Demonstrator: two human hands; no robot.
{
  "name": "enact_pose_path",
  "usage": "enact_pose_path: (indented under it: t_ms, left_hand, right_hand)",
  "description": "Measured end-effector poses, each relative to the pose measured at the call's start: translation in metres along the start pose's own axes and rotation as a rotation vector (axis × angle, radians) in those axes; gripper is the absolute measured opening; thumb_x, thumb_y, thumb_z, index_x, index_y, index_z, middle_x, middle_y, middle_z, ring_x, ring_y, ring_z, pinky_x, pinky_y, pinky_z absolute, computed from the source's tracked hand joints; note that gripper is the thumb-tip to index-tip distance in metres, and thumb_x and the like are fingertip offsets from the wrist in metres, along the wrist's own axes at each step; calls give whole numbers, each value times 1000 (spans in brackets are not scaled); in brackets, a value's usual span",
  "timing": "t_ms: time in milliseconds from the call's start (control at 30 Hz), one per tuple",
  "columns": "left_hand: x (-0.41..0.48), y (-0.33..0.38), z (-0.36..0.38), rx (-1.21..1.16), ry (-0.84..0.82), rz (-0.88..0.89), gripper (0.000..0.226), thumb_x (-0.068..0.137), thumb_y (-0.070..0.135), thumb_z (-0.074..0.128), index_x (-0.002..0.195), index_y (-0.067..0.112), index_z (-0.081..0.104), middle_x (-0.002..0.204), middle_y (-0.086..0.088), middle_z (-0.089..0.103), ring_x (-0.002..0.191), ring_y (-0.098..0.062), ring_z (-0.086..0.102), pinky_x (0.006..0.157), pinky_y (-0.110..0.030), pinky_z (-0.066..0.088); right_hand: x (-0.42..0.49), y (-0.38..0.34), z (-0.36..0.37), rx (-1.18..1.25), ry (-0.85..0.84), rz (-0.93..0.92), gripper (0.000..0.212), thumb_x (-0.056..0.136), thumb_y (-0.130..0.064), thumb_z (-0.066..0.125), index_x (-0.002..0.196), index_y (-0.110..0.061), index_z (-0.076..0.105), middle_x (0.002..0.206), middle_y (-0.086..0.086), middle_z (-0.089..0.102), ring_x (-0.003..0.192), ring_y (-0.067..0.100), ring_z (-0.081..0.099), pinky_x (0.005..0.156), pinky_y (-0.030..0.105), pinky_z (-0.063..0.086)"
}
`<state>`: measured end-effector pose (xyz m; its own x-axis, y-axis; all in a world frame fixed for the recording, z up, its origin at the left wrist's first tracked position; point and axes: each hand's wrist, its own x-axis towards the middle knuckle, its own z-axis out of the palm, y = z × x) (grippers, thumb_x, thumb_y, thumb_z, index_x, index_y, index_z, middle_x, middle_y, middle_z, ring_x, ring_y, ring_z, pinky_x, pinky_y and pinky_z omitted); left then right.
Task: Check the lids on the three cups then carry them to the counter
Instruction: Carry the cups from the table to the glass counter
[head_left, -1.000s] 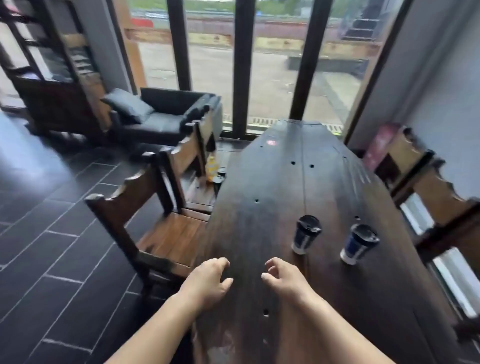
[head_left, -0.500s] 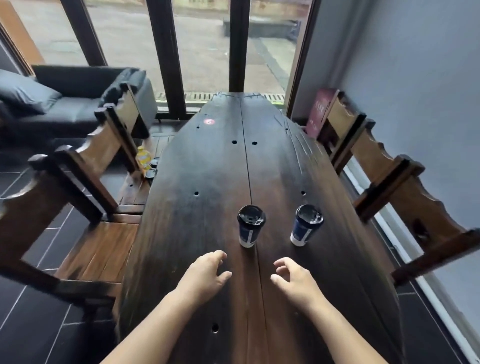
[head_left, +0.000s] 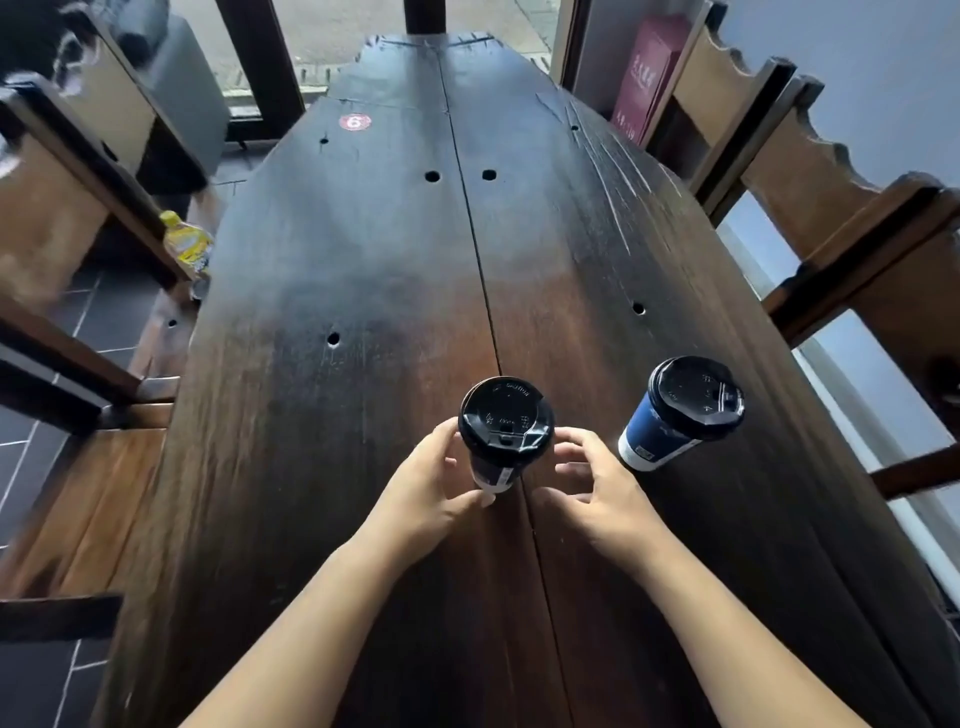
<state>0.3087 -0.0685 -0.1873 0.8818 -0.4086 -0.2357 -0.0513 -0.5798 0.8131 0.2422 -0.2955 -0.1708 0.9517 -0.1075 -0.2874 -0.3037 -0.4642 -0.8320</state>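
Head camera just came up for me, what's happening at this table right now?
A person stands at the end of a long dark wooden table with both hands around the nearer cup. The left hand touches its side; the right hand is close on the other side, contact unclear. Its black lid is on. A second lidded cup stands untouched to the right. Only two cups are in view, and neither is lifted.

The bench (head_left: 363, 291) is a long top of dark, worn wood, split down its middle by a seam and dotted with small round holes. Two lidded paper cups stand upright on it, near each other but apart: a near cup (head_left: 505, 423) on the seam and a blue cup (head_left: 680, 410) to its right. A round red sticker (head_left: 355, 122) marked 6 lies toward the far end.
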Motion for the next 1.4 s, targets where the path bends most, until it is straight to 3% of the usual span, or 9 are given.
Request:
enact_pose_path:
  t_ms: [133, 233, 333, 533, 700, 867, 1067, 1200, 1400]
  left_hand:
    - [21, -2, 9, -95, -14, 51, 58, 81, 17, 87, 125, 40, 56, 113, 23, 70, 98, 3, 69, 85, -22, 56]
    - [29, -1, 15, -115, -6, 95, 60, 80, 22, 88, 128, 41, 56, 118, 24, 68, 108, 1, 68, 95, -32, 58]
    - [35, -2, 16, -111, -25, 109, 63, 80, 29, 88, 132, 42, 54, 119, 24, 69, 109, 0, 68, 97, -34, 58]
    - [32, 4, 4, -96, -85, 95, 60, 78, 29, 88, 123, 48, 54, 103, 24, 74, 89, -6, 74, 88, -38, 61]
    - [7, 40, -27, -75, -121, 124, 61, 78, 33, 89, 129, 41, 56, 109, 21, 75, 94, -7, 74, 89, -42, 61]
    - [-39, 94, -62, -74, -103, 143, 57, 81, 30, 88, 129, 40, 59, 113, 16, 75, 86, -23, 75, 84, -48, 61]
    - [-110, 163, -98, -113, -39, 212, 79, 64, 70, 83, 131, 41, 54, 121, 9, 75, 95, -19, 78, 90, -53, 60]
    - [-159, 197, -110, -147, -19, 252, 74, 71, 60, 81, 136, 37, 52, 122, 4, 74, 98, -21, 78, 94, -53, 59]
    - [-229, 207, -114, -92, 9, 277, 61, 84, 42, 82, 138, 36, 53, 122, 7, 73, 110, -16, 72, 95, -50, 60]
  right_hand:
    - [18, 6, 3, 66, -54, -25, 74, 69, -63, 76, 135, -62, 42, 143, -17, 55, 132, 2, 54, 101, 35, 56]
    - [29, 5, 6, 128, -99, -52, 76, 81, -50, 83, 146, -49, 44, 144, -18, 60, 137, 3, 54, 107, 43, 52]
    - [35, 5, 9, 145, -43, -74, 55, 87, -28, 84, 135, -35, 60, 126, -12, 72, 123, 6, 65, 103, 48, 57]
    - [30, -6, 8, 149, -18, -77, 43, 82, -35, 84, 121, -35, 66, 113, -8, 78, 109, 11, 74, 96, 47, 61]
    - [5, -39, -3, 156, -24, -76, 45, 83, -17, 85, 119, -37, 66, 109, -7, 78, 99, 12, 76, 88, 45, 64]
    - [-39, -96, -27, 172, -41, -112, 57, 75, -43, 87, 126, -35, 63, 119, -3, 77, 112, 16, 73, 95, 52, 61]
    - [-100, -160, -58, 149, -18, -216, 64, 69, -48, 86, 125, -26, 65, 116, 2, 78, 110, 18, 75, 98, 48, 60]
    - [-151, -192, -72, 165, -4, -268, 51, 81, -37, 84, 125, -18, 67, 114, 2, 78, 104, 16, 74, 90, 36, 60]
    - [-211, -207, -61, 232, -58, -338, 61, 72, -50, 83, 125, -25, 68, 113, 7, 79, 109, 32, 73, 95, 58, 59]
